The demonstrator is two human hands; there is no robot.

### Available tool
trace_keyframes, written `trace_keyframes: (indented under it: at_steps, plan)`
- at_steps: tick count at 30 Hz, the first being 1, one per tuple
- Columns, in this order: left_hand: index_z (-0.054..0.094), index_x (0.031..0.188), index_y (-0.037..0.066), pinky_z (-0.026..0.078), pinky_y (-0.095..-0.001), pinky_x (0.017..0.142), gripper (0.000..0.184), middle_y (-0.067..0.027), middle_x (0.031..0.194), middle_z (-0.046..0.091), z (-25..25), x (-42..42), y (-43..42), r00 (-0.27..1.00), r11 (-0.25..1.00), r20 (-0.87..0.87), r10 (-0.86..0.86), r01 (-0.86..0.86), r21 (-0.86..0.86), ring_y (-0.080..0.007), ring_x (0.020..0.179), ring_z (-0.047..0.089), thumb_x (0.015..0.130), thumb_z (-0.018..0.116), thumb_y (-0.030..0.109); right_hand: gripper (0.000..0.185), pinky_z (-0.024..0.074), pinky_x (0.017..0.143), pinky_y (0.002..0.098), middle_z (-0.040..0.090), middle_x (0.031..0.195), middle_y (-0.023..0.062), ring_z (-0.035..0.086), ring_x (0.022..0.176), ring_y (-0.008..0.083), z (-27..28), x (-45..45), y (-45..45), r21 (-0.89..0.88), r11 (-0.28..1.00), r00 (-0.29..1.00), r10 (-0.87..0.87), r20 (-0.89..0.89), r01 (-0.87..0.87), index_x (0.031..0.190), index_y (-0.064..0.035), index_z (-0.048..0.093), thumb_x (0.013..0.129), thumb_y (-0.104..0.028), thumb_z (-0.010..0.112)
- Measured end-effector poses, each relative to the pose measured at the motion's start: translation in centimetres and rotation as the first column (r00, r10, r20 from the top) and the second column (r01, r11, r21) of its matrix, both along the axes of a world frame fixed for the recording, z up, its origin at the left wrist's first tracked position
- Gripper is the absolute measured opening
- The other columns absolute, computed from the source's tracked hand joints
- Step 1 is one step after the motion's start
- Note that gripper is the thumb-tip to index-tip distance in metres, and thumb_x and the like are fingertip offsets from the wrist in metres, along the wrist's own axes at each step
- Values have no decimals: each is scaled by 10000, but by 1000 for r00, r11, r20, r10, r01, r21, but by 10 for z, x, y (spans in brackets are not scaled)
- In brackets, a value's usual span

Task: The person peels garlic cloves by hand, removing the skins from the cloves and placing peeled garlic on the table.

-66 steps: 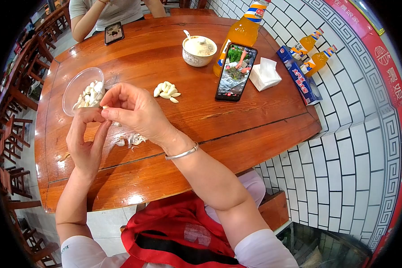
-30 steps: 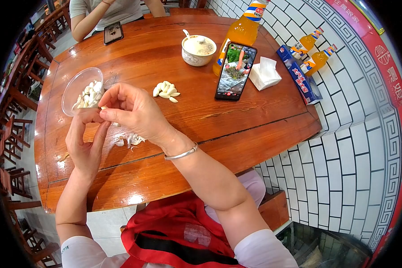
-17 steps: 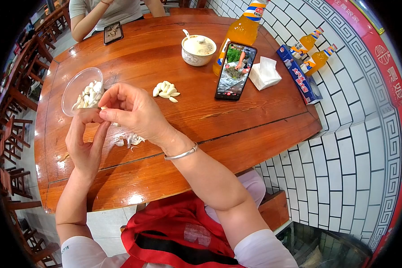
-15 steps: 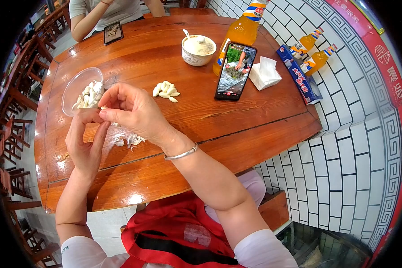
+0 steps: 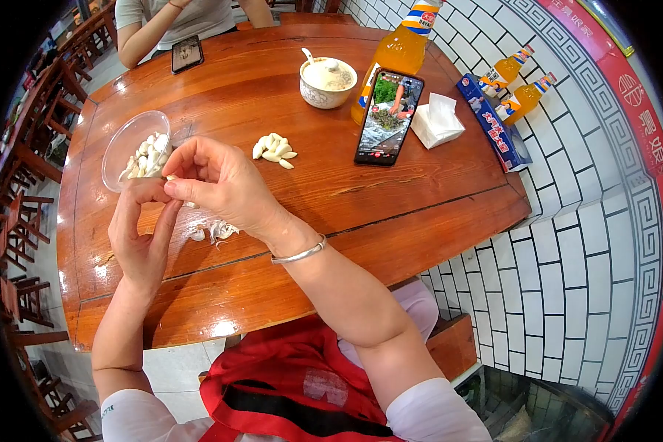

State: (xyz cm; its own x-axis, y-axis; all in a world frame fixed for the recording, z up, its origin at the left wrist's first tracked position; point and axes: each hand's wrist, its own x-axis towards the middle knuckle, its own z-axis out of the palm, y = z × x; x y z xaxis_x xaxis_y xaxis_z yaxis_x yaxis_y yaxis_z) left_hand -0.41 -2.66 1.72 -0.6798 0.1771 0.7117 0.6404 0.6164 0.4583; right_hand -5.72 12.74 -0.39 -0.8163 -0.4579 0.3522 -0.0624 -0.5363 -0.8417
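Note:
The fingertips of my left hand (image 5: 141, 228) and my right hand (image 5: 225, 188) meet over the table, pinched on a small pale garlic clove (image 5: 171, 177) that is mostly covered. Just behind them, a clear round tub (image 5: 110, 158) holds several garlic cloves (image 5: 147, 158). A small heap of peeled cloves (image 5: 274, 149) lies on the wood to the right of my hands. Papery garlic skins (image 5: 221, 230) are scattered below my right hand, beside its wrist.
On the wooden table (image 5: 331, 214) are a lidded bowl (image 5: 328, 85) with a spoon, a propped phone (image 5: 389, 118), an orange bottle (image 5: 401, 53), tissues (image 5: 438, 121) and a blue box (image 5: 493, 125). Another person (image 5: 177, 26) sits across, near a second phone (image 5: 187, 54).
Both hands have shifted very slightly left since the earliest frame and still pinch together. The pictures on both phone screens have changed.

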Motion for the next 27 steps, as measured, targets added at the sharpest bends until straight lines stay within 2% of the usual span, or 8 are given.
trace_keyframes:
  at_steps: [27]
  plan:
    - [576,892,-9,474,-267,715,207,-99,872,619,0,-1,0,1000,1000,3,-2,2,-6,-180,785,600,755,708,-91,160,512,755,204,620,908,10,595,821,65,-1,0,0,21,1000,1000,-14,1,14,986,-22,603,852,-58,681]
